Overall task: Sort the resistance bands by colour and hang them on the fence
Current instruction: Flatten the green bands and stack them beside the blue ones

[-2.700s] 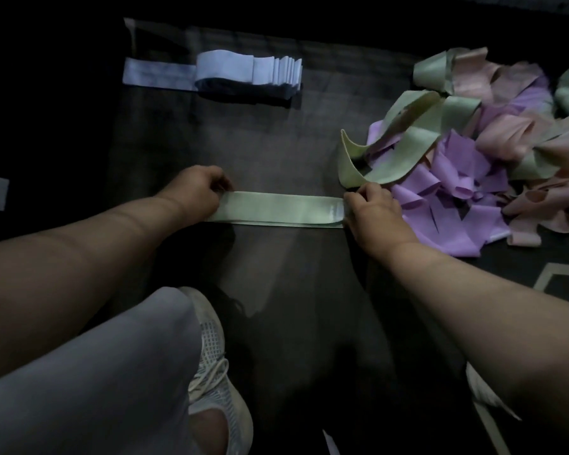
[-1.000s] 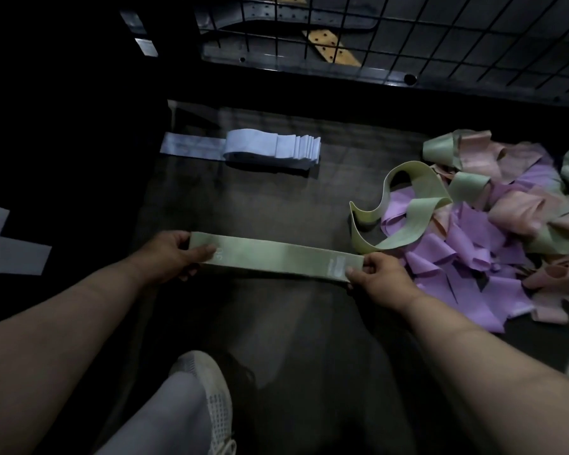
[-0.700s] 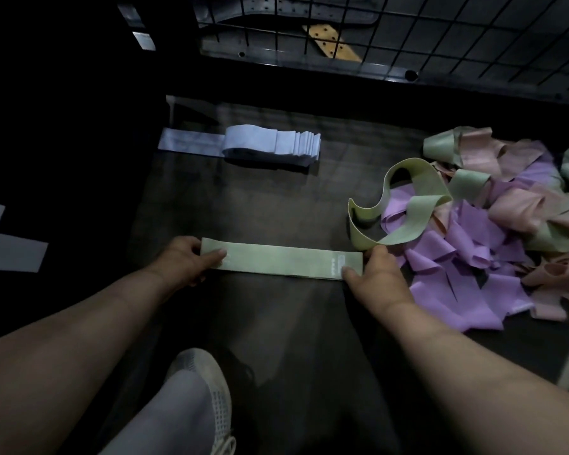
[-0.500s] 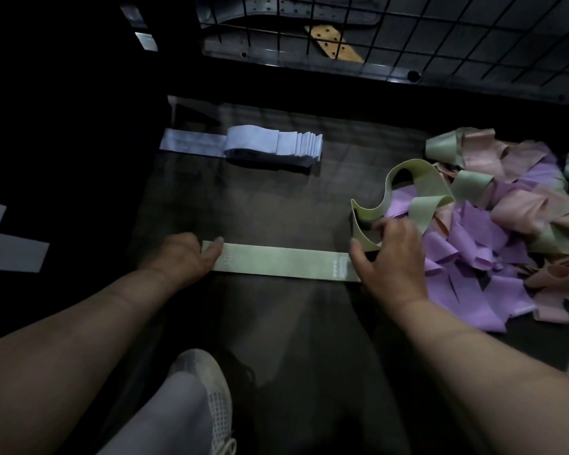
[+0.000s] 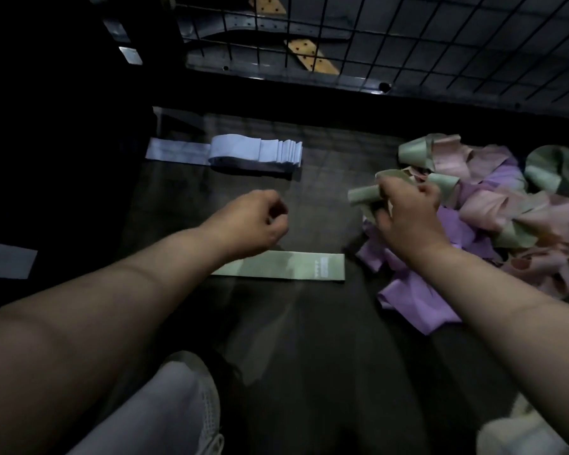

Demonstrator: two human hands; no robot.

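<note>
A flattened green band (image 5: 296, 265) lies alone on the dark floor mat in front of me. My left hand (image 5: 253, 221) hovers above its left end with fingers curled and nothing in them. My right hand (image 5: 404, 211) grips a second green band (image 5: 363, 193), bunched and lifted at the left edge of the mixed pile (image 5: 493, 224) of purple, pink and green bands. A neat stack of pale blue bands (image 5: 243, 154) lies farther back on the left. The black wire fence (image 5: 408, 37) runs across the top.
My bent knee and white shoe (image 5: 191, 408) are at the bottom centre, another shoe at the bottom right. White floor markings (image 5: 4, 261) show at the left. Metal and wooden parts lie behind the fence.
Both hands let go of the flattened green band, which stays on the mat. My right hand reached into the pile and lifted another green band; my left hand rose and curled.
</note>
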